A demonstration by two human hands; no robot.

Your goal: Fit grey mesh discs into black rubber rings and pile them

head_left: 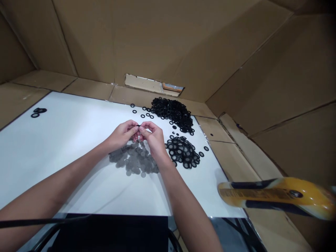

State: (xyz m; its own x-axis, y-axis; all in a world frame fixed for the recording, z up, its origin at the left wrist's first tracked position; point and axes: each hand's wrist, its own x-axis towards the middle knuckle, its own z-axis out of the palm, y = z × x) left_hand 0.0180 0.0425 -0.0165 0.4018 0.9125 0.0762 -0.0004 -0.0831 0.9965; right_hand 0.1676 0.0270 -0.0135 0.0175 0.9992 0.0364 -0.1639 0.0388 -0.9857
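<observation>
My left hand [125, 133] and my right hand [154, 137] meet fingertip to fingertip over the white table. Pinched between them is a small black ring [139, 125], mostly covered by the fingers; whether a disc sits in it I cannot tell. Just below the hands lies a loose pile of thin grey discs [136, 162]. Right of my right wrist, a heap of black rings with grey centres [183, 152] rests on the table. Farther back is a larger, denser heap of black rings [172, 112], several of them scattered to its left.
A few black rings [35, 115] lie at the far left of the white table [65, 140]. At the right edge stands a yellow and dark bottle [273, 194]. Cardboard walls [157, 38] enclose the back and sides, with a slot [144, 83] cut in the back one.
</observation>
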